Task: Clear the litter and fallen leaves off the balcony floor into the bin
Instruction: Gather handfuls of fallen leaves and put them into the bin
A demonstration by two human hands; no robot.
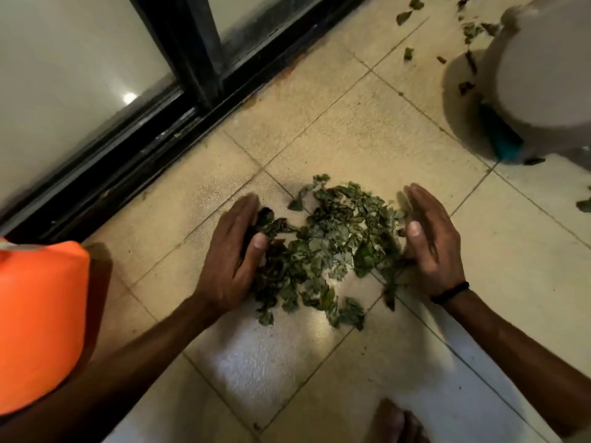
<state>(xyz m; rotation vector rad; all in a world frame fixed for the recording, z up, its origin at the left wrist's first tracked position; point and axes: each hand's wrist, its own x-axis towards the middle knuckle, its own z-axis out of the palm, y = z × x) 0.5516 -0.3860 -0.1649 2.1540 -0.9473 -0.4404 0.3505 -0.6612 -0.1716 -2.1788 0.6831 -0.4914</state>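
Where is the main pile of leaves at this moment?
In the head view, the pile of leaves lies mid-frame on the tiled floor, between the left hand and right hand.

Both our forearms reach forward and down, converging. Our left hand [235,251] stands on its edge, palm facing right, fingers straight and together, thumb on top. Our right hand [428,241] mirrors it, palm facing left, a dark band at its wrist.
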